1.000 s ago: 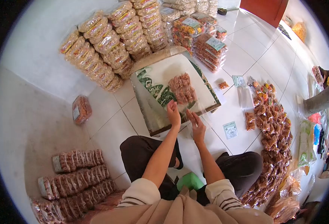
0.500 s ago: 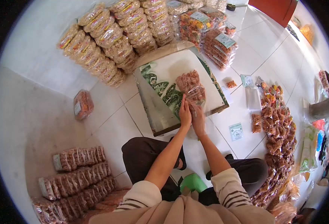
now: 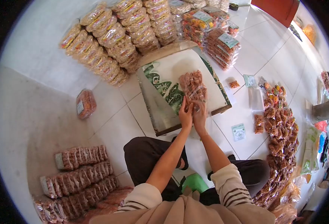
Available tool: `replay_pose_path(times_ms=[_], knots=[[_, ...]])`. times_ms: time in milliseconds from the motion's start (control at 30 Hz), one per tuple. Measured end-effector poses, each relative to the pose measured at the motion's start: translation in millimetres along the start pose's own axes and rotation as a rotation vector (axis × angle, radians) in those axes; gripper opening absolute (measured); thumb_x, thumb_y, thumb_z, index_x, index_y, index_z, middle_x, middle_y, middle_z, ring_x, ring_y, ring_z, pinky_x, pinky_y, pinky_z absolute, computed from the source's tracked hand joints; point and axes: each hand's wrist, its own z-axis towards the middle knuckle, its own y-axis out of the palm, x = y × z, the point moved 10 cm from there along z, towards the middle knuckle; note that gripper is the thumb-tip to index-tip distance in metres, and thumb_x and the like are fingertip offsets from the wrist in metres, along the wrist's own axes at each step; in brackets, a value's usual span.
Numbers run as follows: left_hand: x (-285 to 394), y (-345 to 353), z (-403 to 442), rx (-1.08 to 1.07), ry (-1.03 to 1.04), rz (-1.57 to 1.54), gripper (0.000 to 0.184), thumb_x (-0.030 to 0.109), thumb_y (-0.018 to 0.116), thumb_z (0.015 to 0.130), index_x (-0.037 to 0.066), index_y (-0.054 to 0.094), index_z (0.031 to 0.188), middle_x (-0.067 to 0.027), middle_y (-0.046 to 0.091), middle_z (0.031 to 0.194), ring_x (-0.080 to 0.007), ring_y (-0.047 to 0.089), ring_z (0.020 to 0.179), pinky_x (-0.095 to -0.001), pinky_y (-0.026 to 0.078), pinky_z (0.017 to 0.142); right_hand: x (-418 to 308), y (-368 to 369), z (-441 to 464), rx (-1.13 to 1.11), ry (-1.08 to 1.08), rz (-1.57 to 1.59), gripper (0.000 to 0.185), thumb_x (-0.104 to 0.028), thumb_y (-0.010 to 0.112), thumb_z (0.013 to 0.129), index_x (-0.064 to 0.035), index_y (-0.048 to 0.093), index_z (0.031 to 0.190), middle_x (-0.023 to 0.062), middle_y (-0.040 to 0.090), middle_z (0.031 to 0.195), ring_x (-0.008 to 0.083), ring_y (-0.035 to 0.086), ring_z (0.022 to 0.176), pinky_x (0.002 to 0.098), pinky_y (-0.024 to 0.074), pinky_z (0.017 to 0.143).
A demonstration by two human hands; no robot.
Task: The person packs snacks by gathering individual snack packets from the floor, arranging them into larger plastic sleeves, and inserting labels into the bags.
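A clear plastic bag of small reddish-brown snack packets (image 3: 191, 83) lies on the low table (image 3: 175, 59), its near end gathered towards me. My left hand (image 3: 185, 115) pinches the bag's near end with thumb and fingers from the left. From the right, my right hand (image 3: 199, 115) is closed around the same end, its fingers running up along the bag's side. Part of the fingers is hidden by the plastic. The table top is pale with a worn green and white printed covering.
Stacked packs of pale round snacks (image 3: 108, 33) stand against the wall behind the table. Labelled packs (image 3: 224, 46) are piled at the back right. Many small brown snack bags (image 3: 278, 130) lie on the right; bagged rows (image 3: 78, 175) lie at the lower left. A label card (image 3: 238, 132) is on the floor.
My right hand has moved up along the bag's right side, and my left thumb has bent in against the bag's end. The whole view has shifted slightly.
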Motion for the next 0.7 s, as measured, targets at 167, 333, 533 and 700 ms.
replay_pose_path(times_ms=[167,333,533,700], knots=[[2.8,-4.8,4.2,0.048,0.138,0.015,0.05,0.018,0.058,0.083,0.006,0.039,0.128,-0.0117,0.052,0.116,-0.0156,0.052,0.097,-0.0256,0.042,0.081,10.0,3.5,-2.6,-0.019,0.078,0.138,0.024,0.002,0.05,0.075,-0.0016,0.053,0.099,0.0138,0.053,0.098,0.0287,0.052,0.092,0.0343,0.04,0.082],[-2.0,-3.1,4.4,0.05,0.144,-0.121,0.048,0.016,0.057,0.083,0.005,0.039,0.127,-0.0126,0.054,0.113,-0.0164,0.053,0.096,-0.0266,0.042,0.082,-14.1,-19.7,1.2,0.175,-0.169,-0.094,0.021,-0.005,0.055,0.077,-0.0013,0.054,0.098,0.0136,0.054,0.098,0.0267,0.054,0.088,0.032,0.0411,0.079],[-4.1,-3.3,5.6,0.031,0.077,0.039,0.044,0.013,0.055,0.084,0.009,0.043,0.126,-0.0105,0.057,0.109,-0.0151,0.054,0.093,-0.026,0.042,0.081,14.0,0.9,17.7,0.066,0.036,-0.128,0.018,-0.008,0.054,0.077,0.0,0.053,0.094,0.0192,0.051,0.102,0.0351,0.048,0.096,0.0382,0.0386,0.081],[-3.0,-4.2,4.9,0.081,0.04,0.028,0.044,0.013,0.056,0.083,0.008,0.044,0.125,-0.009,0.057,0.108,-0.0144,0.055,0.09,-0.0254,0.042,0.08,7.2,-10.0,13.7,0.155,-0.049,-0.097,0.016,-0.011,0.056,0.078,-0.0001,0.051,0.088,0.0174,0.051,0.088,0.0302,0.052,0.079,0.0363,0.0409,0.07]])
